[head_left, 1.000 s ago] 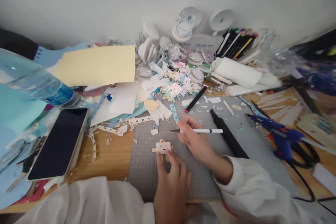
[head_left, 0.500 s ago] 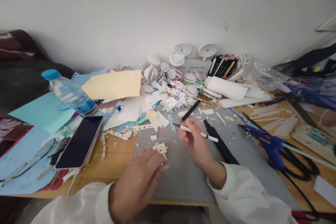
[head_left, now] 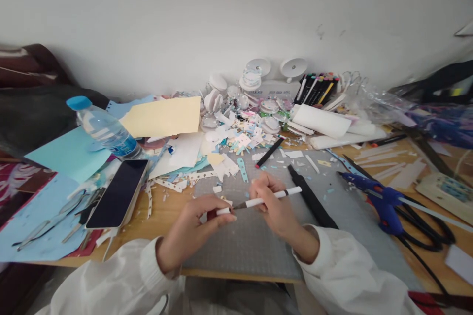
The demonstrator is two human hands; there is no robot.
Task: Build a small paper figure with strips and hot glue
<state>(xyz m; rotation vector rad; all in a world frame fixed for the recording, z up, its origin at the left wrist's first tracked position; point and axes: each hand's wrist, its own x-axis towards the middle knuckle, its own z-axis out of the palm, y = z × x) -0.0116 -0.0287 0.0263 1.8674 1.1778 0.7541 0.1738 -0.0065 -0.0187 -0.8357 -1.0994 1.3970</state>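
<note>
Over the grey cutting mat (head_left: 254, 251), my left hand (head_left: 192, 226) pinches a small white pen cap (head_left: 223, 211) between thumb and fingers. My right hand (head_left: 275, 209) grips a white pen (head_left: 253, 202) with a dark tip and a dark band near its rear. The pen's tip points left and lies right beside the cap; whether they touch, I cannot tell. A pale paper cut-out (head_left: 226, 202) is mostly hidden behind my left fingers. Beyond my hands lie a light blue dotted strip (head_left: 242, 170) and a black marker with red ends (head_left: 269, 153).
A phone (head_left: 117, 194) and a water bottle (head_left: 107, 128) are on the left. Paper scraps (head_left: 244, 133) heap up at the back. To the right are a long black tool (head_left: 312, 199), a blue glue gun (head_left: 384, 202) and a white paper roll (head_left: 322, 120).
My left hand has lifted off the mat, and the cap now shows in its fingers. The pen has turned more level, its tip moving down and left toward the cap.
</note>
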